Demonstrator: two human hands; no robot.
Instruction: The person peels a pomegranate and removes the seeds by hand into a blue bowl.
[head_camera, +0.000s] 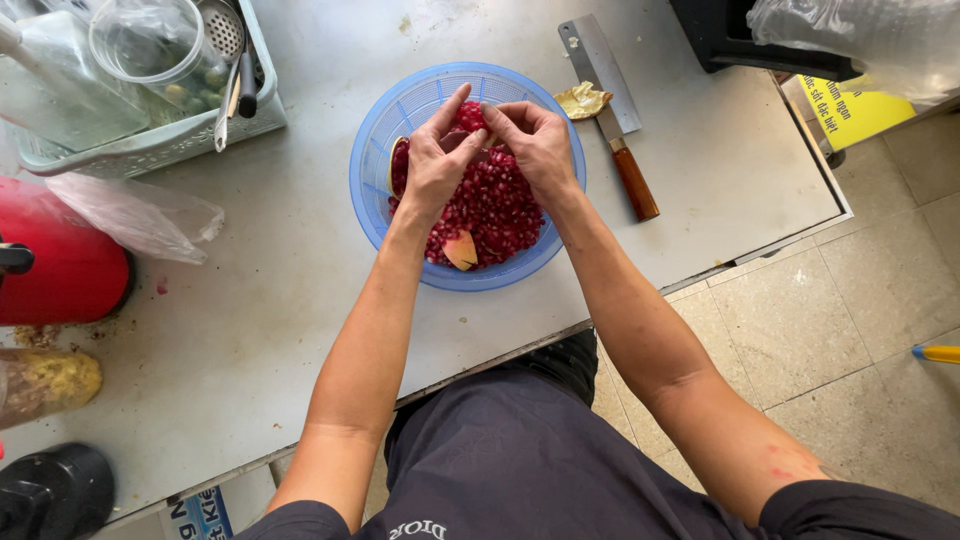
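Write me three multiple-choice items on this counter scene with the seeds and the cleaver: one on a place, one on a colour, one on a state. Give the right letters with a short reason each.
1. Where does the cleaver lie?
A. Inside the basket
B. On the counter, right of the basket in the picture
C. On the floor tiles

2. What colour is the slotted plastic basket that holds the pomegranate seeds?
A. Blue
B. Green
C. White

3. What are the left hand and the right hand doing?
A. Resting flat on the counter
B. Gripping the cleaver
C. Together over the basket, fingers on a piece of fruit

Answers:
1. B, its blade and brown handle lie on the grey counter beside the basket.
2. A, rim and wall are blue.
3. C, both hands meet above the seeds, with the cleaver untouched.
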